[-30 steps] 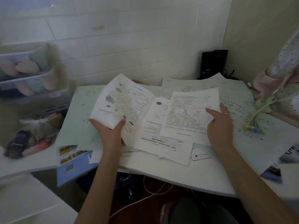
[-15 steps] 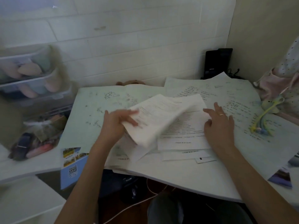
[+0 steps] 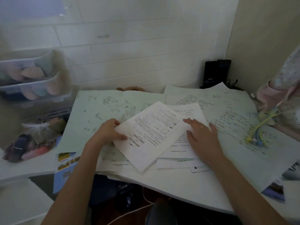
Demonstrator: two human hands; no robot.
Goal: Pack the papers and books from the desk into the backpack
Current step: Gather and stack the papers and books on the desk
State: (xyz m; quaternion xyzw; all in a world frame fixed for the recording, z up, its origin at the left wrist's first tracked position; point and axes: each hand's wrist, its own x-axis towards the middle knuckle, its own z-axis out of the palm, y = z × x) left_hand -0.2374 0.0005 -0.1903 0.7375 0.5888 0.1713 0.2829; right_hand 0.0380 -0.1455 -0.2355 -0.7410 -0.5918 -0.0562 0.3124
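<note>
A folded printed paper [image 3: 151, 135] lies tilted on a loose pile of white sheets [image 3: 181, 150] in the middle of the white desk [image 3: 186, 190]. My left hand [image 3: 110, 133] pinches the folded paper's left edge. My right hand [image 3: 203, 137] lies flat, fingers spread, on the pile just right of that paper. Large pale green sheets with handwriting [image 3: 100, 114] cover the desk beneath. A blue booklet [image 3: 66, 166] hangs over the desk's left front edge. A dark bag [image 3: 112, 192] sits under the desk; whether it is the backpack I cannot tell.
Clear plastic drawers [image 3: 32, 82] and a heap of small items [image 3: 32, 140] stand at the left. A black device [image 3: 216, 73] stands in the back corner. Yellow and blue cords [image 3: 259, 132] and pink dotted fabric [image 3: 282, 95] lie at the right. A photo booklet [image 3: 274, 190] pokes out right.
My left hand has folded the opened paper shut to the right and laid it flat on the pile. My right hand moved from the sheet's edge to rest flat on the pile.
</note>
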